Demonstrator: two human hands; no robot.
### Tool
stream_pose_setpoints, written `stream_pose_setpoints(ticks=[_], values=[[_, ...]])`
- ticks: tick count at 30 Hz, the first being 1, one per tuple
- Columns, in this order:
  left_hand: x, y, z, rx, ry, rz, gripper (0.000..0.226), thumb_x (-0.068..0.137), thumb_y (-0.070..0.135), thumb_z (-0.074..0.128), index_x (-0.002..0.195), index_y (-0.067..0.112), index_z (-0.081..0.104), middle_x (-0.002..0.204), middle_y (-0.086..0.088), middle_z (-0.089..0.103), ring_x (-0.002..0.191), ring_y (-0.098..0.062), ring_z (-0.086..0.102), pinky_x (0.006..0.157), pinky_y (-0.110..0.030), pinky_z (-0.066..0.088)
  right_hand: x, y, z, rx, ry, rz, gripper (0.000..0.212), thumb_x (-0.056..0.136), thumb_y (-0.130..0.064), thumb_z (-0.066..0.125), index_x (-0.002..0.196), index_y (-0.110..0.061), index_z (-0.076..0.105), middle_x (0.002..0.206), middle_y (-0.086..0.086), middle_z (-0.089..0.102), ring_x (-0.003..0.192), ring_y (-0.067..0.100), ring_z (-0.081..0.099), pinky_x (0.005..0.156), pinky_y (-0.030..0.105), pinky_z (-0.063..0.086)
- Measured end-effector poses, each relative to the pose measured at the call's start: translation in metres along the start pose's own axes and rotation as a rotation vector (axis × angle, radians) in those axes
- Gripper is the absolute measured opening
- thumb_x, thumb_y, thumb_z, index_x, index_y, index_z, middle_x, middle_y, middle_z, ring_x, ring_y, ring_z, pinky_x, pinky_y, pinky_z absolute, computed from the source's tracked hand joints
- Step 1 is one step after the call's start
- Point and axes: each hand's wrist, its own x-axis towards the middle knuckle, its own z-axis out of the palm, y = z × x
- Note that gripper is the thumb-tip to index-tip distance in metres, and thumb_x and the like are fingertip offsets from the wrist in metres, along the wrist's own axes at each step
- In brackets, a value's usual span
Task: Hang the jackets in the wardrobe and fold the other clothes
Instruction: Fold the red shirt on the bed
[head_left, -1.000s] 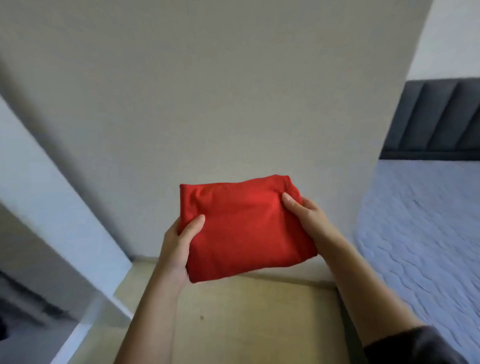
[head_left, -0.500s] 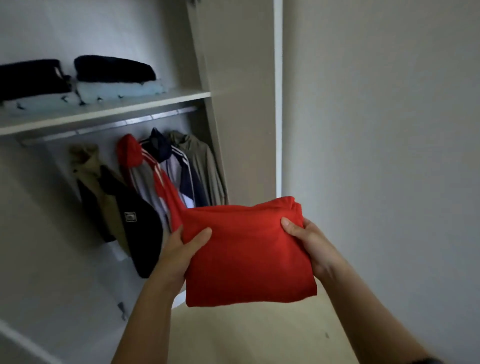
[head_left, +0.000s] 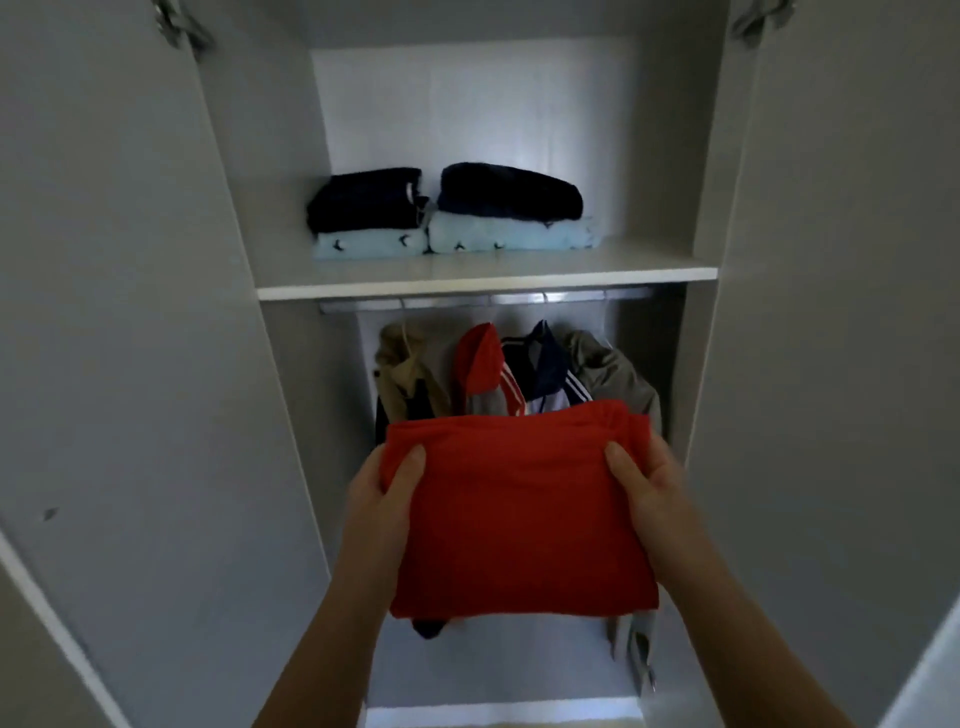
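Pale grey wardrobe, seen head-on, interior dim except for a lit back panel in the upper bay. I list contents by size.

1. Left door, swung open, outboard of the left hand; right door, likewise open, outboard of the right hand.
2. Shelf, white, well above both hands, with a metal rail just under its front edge.
3. Hanging jackets, four on the rail, directly beyond the hands: tan, red-and-grey hooded, navy with white stripes, grey. Their lower halves are hidden behind item 4.
4. Folded red garment, a flat rectangle held level between the hands, in front of the lower bay and below the shelf.
5. Two folded stacks on the shelf, side by side and touching, each a dark piece on a light blue one.
6. Left hand, gripping the garment's left edge, thumb on top. Right hand, gripping the right edge the same way. I cannot see the fingers beneath the cloth.
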Motion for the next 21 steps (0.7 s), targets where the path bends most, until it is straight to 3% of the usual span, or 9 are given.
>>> stream_pose_setpoints(ticks=[4,8,10,13,16,19,21], values=[[0.088,0.043,0.004,0.087,0.148,0.16,0.01,0.093,0.036,0.055,0.096,0.031,0.064,0.097,-0.001,0.07,0.091,-0.023,0.067,0.078,-0.041,0.055,0.114,-0.019,0.04,-0.12,-0.112,-0.222,0.015,0.095,-0.023,0.054,0.104,-0.035,0.055,0.093,-0.012,0.067,0.086,-0.003,0.064,0.076,0.018,0.051],[0.187,0.09,-0.009,0.071,0.206,0.198,0.013,0.094,0.031,0.056,0.099,0.022,0.064,0.096,-0.006,0.071,0.088,-0.023,0.068,0.078,-0.039,0.055,0.22,-0.037,0.104,-0.176,-0.198,-0.345,0.013,0.098,-0.016,0.049,0.1,-0.029,0.051,0.092,-0.01,0.06,0.077,-0.009,0.059,0.065,0.007,0.045],[0.243,0.11,-0.016,0.042,0.181,0.149,0.02,0.096,0.027,0.055,0.107,0.013,0.063,0.094,-0.009,0.07,0.082,-0.023,0.068,0.072,-0.036,0.055,0.274,-0.045,0.138,-0.189,-0.205,-0.362,0.01,0.098,-0.014,0.049,0.103,-0.023,0.051,0.092,-0.01,0.059,0.08,-0.003,0.057,0.067,0.015,0.046],[0.336,0.135,-0.022,0.062,0.154,0.112,0.02,0.097,0.022,0.053,0.11,0.008,0.06,0.084,-0.009,0.066,0.07,-0.02,0.064,0.062,-0.031,0.053,0.353,-0.053,0.186,-0.184,-0.213,-0.315,0.01,0.098,-0.014,0.047,0.107,-0.018,0.051,0.094,-0.002,0.059,0.084,0.011,0.058,0.069,0.026,0.047],[0.433,0.152,-0.028,0.171,0.157,0.116,0.026,0.097,0.019,0.053,0.116,0.002,0.059,0.088,-0.013,0.066,0.071,-0.023,0.062,0.066,-0.031,0.052,0.428,-0.052,0.23,-0.229,-0.236,-0.207,0.017,0.096,-0.01,0.044,0.106,-0.003,0.055,0.092,0.012,0.059,0.079,0.022,0.057,0.067,0.029,0.046],[0.522,0.15,-0.035,0.436,0.207,0.072,0.035,0.095,0.017,0.056,0.122,-0.006,0.057,0.117,-0.024,0.063,0.098,-0.033,0.063,0.09,-0.04,0.051,0.49,-0.038,0.27,-0.247,-0.25,-0.038,0.016,0.093,0.0,0.042,0.087,-0.002,0.056,0.081,0.016,0.056,0.073,0.026,0.055,0.068,0.034,0.045],[0.567,0.135,-0.038,0.697,0.209,0.015,0.041,0.095,0.018,0.056,0.128,-0.007,0.052,0.13,-0.024,0.055,0.115,-0.035,0.056,0.098,-0.036,0.044,0.516,-0.019,0.291,-0.301,-0.277,0.082,0.023,0.095,0.0,0.042,0.076,-0.009,0.052,0.076,0.011,0.057,0.07,0.023,0.056,0.073,0.036,0.049]])
